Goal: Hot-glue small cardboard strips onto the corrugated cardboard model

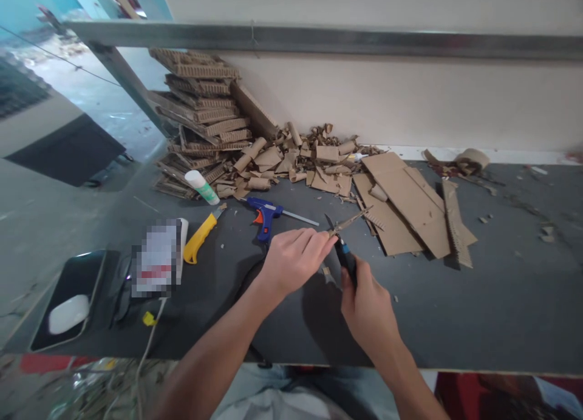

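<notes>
Near the middle of the dark table, my left hand is closed on a thin cardboard strip, which sticks out to the right of the fingers. My right hand grips a black utility knife with a blue part. The knife's blade points up and left, close to the strip and my left fingertips. Whether the blade touches the strip cannot be told. Behind my left hand lies a blue glue gun with a glue stick in it. Flat cardboard pieces lie to the right, beyond the knife.
Stacked corrugated cardboard stands at the back left beside curled scraps. A glue stick tube, a yellow cutter, a blurred-out white item and a phone with a white case on it lie left. A metal rail crosses behind.
</notes>
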Action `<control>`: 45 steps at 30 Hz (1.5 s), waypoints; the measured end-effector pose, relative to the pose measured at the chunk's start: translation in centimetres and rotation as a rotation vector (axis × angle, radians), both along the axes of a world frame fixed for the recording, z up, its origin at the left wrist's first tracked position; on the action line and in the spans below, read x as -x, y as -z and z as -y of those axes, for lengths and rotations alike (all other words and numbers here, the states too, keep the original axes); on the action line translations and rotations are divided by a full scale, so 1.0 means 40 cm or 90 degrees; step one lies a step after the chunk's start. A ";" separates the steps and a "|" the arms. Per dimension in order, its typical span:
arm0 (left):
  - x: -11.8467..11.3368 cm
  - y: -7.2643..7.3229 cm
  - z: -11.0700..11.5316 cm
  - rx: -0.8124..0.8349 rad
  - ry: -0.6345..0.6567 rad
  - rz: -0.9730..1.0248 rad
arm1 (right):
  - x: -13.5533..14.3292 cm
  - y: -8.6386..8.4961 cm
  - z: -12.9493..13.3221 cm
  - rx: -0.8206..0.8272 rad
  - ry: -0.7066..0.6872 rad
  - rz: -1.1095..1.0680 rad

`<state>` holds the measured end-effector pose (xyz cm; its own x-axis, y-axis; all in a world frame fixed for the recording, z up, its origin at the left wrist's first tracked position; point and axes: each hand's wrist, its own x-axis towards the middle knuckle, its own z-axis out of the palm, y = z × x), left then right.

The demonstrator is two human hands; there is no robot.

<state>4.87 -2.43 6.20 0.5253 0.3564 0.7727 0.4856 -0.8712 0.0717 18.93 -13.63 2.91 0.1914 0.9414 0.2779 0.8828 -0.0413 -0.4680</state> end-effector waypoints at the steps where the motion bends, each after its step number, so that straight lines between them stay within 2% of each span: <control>1: -0.003 0.003 0.004 -0.002 -0.003 0.001 | -0.001 0.002 0.004 -0.002 0.000 0.003; 8: -0.014 0.013 0.011 -0.010 -0.008 0.024 | 0.004 0.017 0.019 0.009 0.029 0.036; 13: 0.003 0.006 -0.017 0.055 -0.019 0.013 | 0.018 0.002 -0.016 0.048 0.051 0.049; 18: 0.026 0.004 -0.048 0.121 -0.022 -0.022 | 0.025 -0.009 -0.051 0.085 0.032 0.045; 25: 0.035 0.005 -0.060 0.132 -0.047 -0.050 | 0.019 -0.004 -0.065 0.072 0.006 0.006; 32: 0.026 0.017 -0.067 0.064 -0.065 -0.006 | 0.023 -0.014 -0.070 0.128 0.005 0.003; 39: 0.023 0.032 -0.067 0.036 -0.072 0.007 | 0.037 0.014 -0.066 0.099 0.046 0.046; 45: 0.026 0.035 -0.067 0.039 -0.070 0.005 | 0.033 0.046 -0.040 0.070 0.031 0.058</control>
<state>3.85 0.24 4.81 0.4749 0.4588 0.7510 0.5773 -0.8065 0.1276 17.62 -12.03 1.06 0.2166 0.9571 0.1925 0.9169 -0.1317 -0.3768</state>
